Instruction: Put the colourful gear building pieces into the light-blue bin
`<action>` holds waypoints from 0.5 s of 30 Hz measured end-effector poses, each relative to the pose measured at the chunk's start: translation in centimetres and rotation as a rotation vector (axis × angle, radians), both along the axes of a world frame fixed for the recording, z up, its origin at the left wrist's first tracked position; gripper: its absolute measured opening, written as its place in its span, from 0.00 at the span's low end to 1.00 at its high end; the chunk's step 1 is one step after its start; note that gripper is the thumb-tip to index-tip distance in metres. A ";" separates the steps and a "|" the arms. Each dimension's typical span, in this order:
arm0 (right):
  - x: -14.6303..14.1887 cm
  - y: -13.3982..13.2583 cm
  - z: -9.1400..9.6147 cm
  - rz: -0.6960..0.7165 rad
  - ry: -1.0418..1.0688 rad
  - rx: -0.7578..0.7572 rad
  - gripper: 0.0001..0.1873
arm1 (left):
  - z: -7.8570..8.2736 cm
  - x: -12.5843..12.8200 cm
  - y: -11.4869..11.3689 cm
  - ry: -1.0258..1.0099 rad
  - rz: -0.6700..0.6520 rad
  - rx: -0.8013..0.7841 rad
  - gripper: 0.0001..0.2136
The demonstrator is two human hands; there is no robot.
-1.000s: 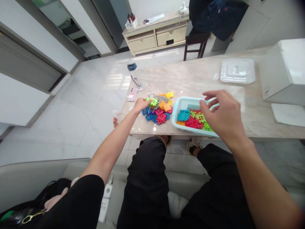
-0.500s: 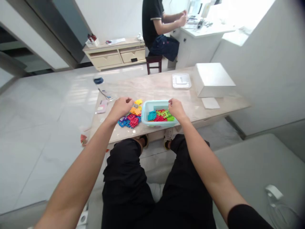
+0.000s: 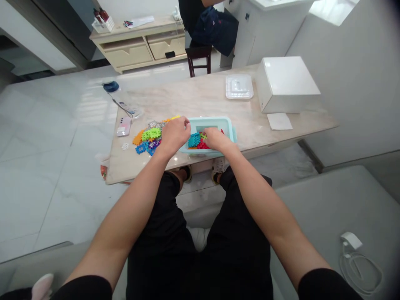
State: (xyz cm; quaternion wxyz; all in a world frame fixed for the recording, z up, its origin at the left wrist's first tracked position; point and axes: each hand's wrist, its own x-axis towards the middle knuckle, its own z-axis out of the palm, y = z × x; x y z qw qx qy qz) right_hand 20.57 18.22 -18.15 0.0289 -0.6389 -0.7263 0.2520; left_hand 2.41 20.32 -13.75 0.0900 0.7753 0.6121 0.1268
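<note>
My left hand hangs curled at the tray's near left corner, just past the pile, and its fingers hide whatever lies beneath them. A light blue plastic tray holds red, green and orange interlocking plastic blocks, with a teal stack on top. My right hand reaches into the tray, its fingertips among the blocks next to the teal stack. Left of the tray lies a loose pile of multicoloured blocks on the marble table.
A pink phone and a blue-capped bottle lie at the table's left side. At the right stand a white box, a clear lidded container and a paper sheet. A seated person sits beyond the table.
My left hand has moved right from the pile to the tray's corner. My right hand has dropped into the tray. The view has tilted further down.
</note>
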 end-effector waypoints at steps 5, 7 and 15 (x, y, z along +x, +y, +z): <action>-0.2 1.0 0.1 -0.009 -0.068 -0.022 0.17 | 0.2 -1.6 1.2 -0.016 0.037 -0.024 0.15; 0.0 1.4 0.1 -0.025 -0.094 -0.031 0.18 | 0.1 -2.0 1.4 -0.034 0.033 -0.048 0.15; 0.6 1.5 -0.4 -0.043 -0.130 -0.065 0.16 | -0.2 -3.3 0.6 -0.077 0.013 -0.091 0.14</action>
